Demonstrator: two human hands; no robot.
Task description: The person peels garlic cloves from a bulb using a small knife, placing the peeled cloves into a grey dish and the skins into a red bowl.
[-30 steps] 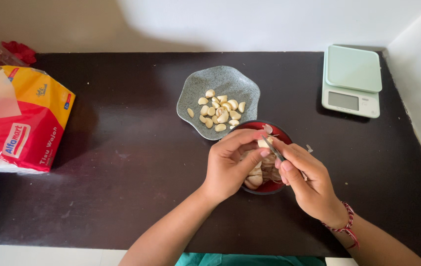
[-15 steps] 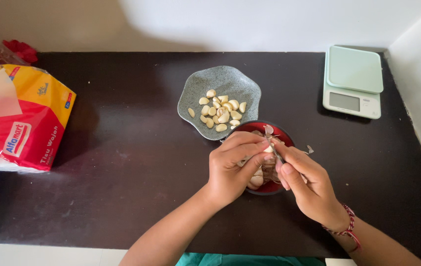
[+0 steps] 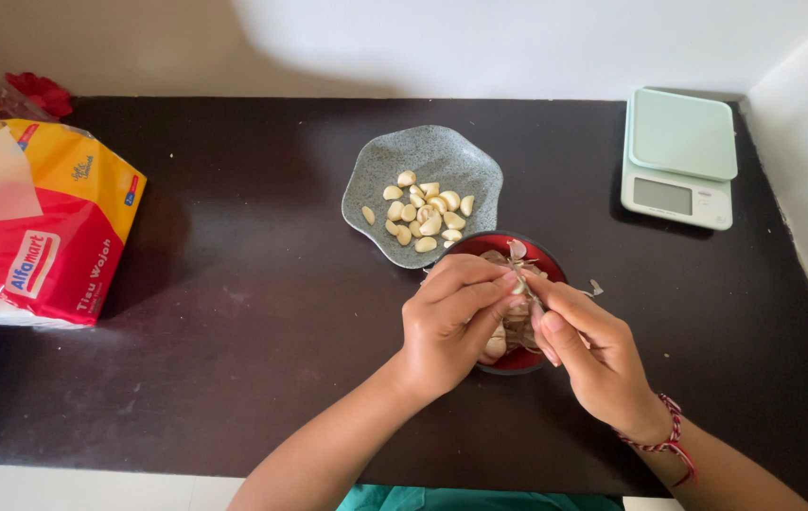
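Dark brown wood formed the surface (image 3: pixel 234 284) over which a person's two bare hands met above a red bowl (image 3: pixel 546 260) of garlic skins and unpeeled cloves. The left hand (image 3: pixel 447 326) had its fingers (image 3: pixel 470 284) curled shut around a garlic clove (image 3: pixel 516 287), only a pale edge of which showed at the fingertips. The right hand (image 3: pixel 588 355), a red braided bracelet (image 3: pixel 671 435) at its wrist, was closed on a small knife (image 3: pixel 529 291), thumb and forefinger pinching it so the thin blade touched the clove right where the two sets of fingers came together. Directly beneath the fingers lay the bowl, its far rim still visible beyond the knuckles, a papery scrap of skin (image 3: pixel 595 285) lying on the surface just to the right of it. Just beyond the left hand's fingers, touching the red bowl's rim, stood a speckled grey dish (image 3: pixel 380 161) with a wavy edge, holding a cluster of peeled cloves (image 3: pixel 423 216). Well beyond the right hand's fingers, near the back corner, sat a pale green kitchen scale (image 3: pixel 680 156). Far out to the left of both hands lay a red and yellow tissue pack (image 3: pixel 40 237).
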